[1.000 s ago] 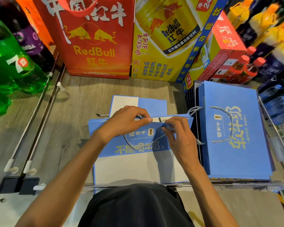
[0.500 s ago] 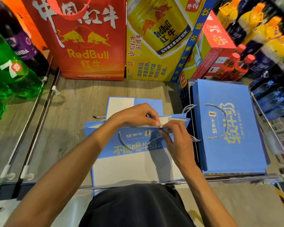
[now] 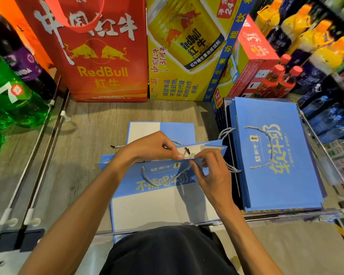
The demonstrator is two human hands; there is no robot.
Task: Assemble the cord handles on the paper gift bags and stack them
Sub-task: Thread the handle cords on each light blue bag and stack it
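The bag (image 3: 163, 181) lies near the middle of the shelf's (image 3: 87, 155) front edge, on top of flat bags (image 3: 161, 209) with their white sides up. Its long axis runs left to right, parallel to that edge. The mouth is open and points toward the back of the shelf, and the printed blue face is turned to the person.

The left hand (image 3: 153, 148) reaches over the mouth, thumb and forefinger curled and pinching the near rim. The right hand (image 3: 211, 171) pinches the cord (image 3: 167, 178) at the rim, just right of the left fingertips. The cord's dark tip stands up inside the mouth between the two hands (whether either finger touches the tip itself is unclear). The rest of the cord hangs in a loop across the blue face.

At the shelf's right edge sits a stack (image 3: 276, 155) of bags with their long axes running front to back, mouths toward the left and a cord loop folded onto the top face. A red bag (image 3: 99, 56), a carton (image 3: 187, 56) and a green bottle (image 3: 12, 96) line the back and left.
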